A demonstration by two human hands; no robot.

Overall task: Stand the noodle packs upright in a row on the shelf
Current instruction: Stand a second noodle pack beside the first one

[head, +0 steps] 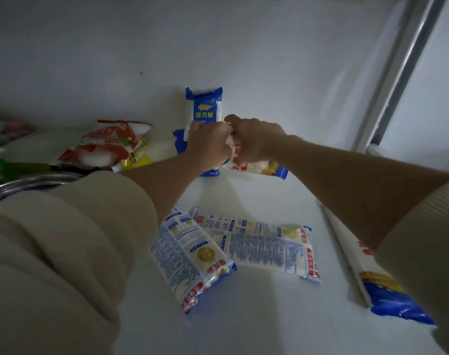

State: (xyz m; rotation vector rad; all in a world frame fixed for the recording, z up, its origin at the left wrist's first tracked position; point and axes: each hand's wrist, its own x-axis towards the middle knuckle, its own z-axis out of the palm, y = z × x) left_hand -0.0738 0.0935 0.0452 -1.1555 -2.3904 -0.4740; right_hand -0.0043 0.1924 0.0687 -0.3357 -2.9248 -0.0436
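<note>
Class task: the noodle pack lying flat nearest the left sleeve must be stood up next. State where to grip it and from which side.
Grip the flat noodle pack across its narrow middle, from above. It lies flat and long on the shelf, its right edge overlapping a neighbouring pack.

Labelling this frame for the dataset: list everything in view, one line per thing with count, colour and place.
upright pack: 1, blue and white, standing against the back wall
held pack: 1, white, red and blue, tilted, in both hands beside the upright pack
flat packs: 2, white with blue print, lying overlapped on the shelf in front
edge pack: 1, white and blue, lying at the right, partly under the right arm
red bags: a pile, red, white and yellow, back left; count unclear
metal rim: 1, silver, far left
shelf: 1, white
frame post: 1, grey, upper right
sleeves: 2, beige, pushed up
left hand: grip on held pack
right hand: grip on held pack
</note>
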